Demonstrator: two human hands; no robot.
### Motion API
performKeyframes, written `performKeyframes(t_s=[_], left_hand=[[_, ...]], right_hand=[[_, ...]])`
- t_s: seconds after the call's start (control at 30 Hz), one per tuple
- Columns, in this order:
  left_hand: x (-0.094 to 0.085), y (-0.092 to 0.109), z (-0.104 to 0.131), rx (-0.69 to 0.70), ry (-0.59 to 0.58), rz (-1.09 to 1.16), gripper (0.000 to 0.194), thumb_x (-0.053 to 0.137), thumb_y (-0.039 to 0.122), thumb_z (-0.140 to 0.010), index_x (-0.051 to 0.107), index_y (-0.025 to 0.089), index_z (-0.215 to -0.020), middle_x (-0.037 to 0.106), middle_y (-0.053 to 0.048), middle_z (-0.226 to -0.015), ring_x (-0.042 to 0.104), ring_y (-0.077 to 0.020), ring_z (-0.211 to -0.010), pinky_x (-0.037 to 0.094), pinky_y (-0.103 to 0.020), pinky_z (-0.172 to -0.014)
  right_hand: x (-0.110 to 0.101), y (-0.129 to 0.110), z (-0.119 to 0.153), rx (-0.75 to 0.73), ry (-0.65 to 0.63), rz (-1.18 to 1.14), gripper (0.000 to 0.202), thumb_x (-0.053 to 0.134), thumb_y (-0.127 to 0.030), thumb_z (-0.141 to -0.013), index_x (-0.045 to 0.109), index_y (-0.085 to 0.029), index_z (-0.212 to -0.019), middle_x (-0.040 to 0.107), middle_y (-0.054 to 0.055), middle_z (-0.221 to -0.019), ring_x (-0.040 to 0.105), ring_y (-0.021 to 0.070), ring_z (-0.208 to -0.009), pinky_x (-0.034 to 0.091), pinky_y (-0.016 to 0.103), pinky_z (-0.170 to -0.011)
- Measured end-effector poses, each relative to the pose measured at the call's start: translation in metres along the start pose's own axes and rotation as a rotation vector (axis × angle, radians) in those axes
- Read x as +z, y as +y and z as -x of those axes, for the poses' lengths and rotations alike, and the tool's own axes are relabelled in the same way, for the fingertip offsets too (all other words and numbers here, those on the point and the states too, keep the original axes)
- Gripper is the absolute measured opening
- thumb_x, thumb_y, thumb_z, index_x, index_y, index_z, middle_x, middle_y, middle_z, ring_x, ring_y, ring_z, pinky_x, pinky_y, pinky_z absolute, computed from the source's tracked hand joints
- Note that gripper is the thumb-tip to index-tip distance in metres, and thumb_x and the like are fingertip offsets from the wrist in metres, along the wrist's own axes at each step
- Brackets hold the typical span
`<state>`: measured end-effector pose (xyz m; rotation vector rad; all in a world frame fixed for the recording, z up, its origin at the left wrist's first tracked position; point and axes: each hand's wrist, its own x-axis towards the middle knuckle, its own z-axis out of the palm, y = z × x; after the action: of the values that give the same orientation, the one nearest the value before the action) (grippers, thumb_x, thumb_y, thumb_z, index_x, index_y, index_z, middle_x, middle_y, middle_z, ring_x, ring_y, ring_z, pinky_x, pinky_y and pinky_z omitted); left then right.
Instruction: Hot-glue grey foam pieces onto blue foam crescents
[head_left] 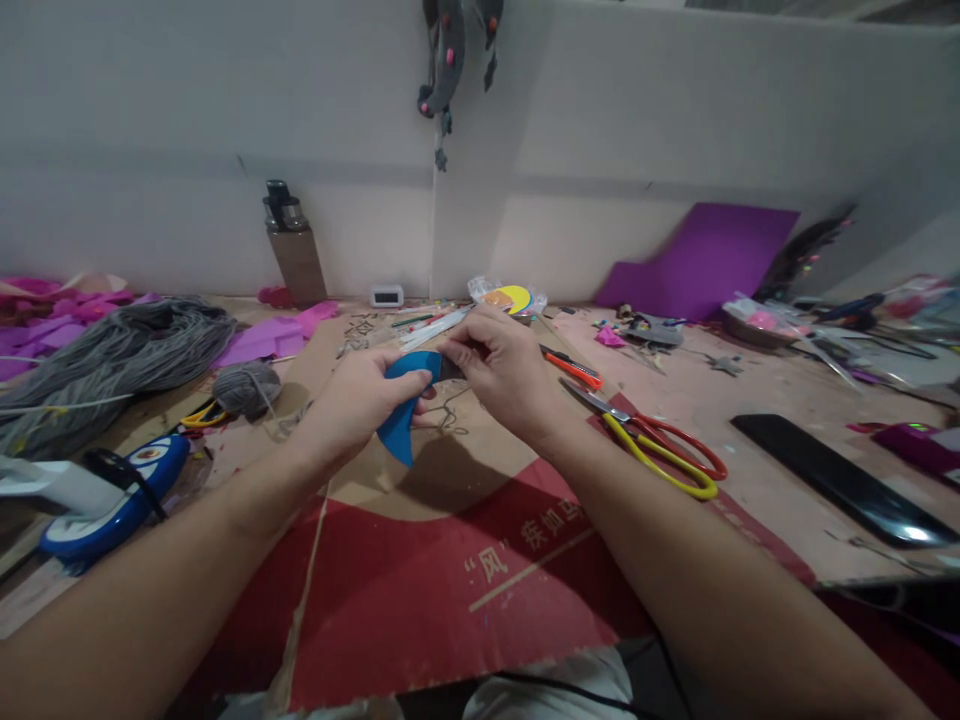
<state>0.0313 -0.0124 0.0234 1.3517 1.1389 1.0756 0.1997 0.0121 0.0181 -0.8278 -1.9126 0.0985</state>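
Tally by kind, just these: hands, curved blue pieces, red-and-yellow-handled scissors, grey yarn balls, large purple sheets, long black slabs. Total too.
Left hand and right hand: 2
Curved blue piece: 1
Red-and-yellow-handled scissors: 1
Grey yarn ball: 1
Large purple sheet: 1
Long black slab: 1
Total: 7
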Motion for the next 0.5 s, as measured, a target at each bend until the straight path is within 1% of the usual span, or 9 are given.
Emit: performKeyframes(t_s=[0.13, 0.3, 0.5], left_hand=[[-0.0014, -0.0004, -0.0004, -0.036, -0.024, -0.031, 0.022, 0.071, 0.028, -0.068, 0.064, 0.012, -0.082, 0.065, -0.003, -0.062, 0.058, -0.0112, -0.052, 0.051, -0.023, -0.052], [-0.0035, -0.0021, -0.0015, -0.008, -0.025, -0.01, 0.026, 0.071, 0.03, -0.069, 0.062, 0.013, -0.086, 0.065, -0.002, -0.066, 0.057, -0.0104, -0.053, 0.05, -0.023, -0.052], [-0.0058, -0.0035, -0.0029, 0.009, -0.059, 0.019, 0.031, 0.072, 0.034, -0.07, 0.063, 0.014, -0.092, 0.063, -0.001, -0.068, 0.055, -0.0095, -0.054, 0.048, -0.022, -0.051]], right_hand=[[-0.0013, 0.0037, -0.0037, 0.132, -0.084, -0.135, 0.019, 0.059, -0.026, -0.086, 0.059, -0.017, -0.069, 0.054, 0.0, -0.069, 0.048, 0.0128, -0.068, 0.038, 0.028, -0.066], [-0.002, 0.0047, -0.0056, 0.257, -0.099, -0.278, 0.02, 0.059, -0.029, -0.084, 0.058, -0.016, -0.068, 0.052, -0.001, -0.067, 0.044, 0.0107, -0.064, 0.035, 0.027, -0.062], [-0.0019, 0.0039, -0.0079, 0.396, -0.146, -0.485, 0.025, 0.061, -0.034, -0.081, 0.054, -0.017, -0.066, 0.045, -0.004, -0.061, 0.037, 0.0083, -0.058, 0.03, 0.025, -0.056]])
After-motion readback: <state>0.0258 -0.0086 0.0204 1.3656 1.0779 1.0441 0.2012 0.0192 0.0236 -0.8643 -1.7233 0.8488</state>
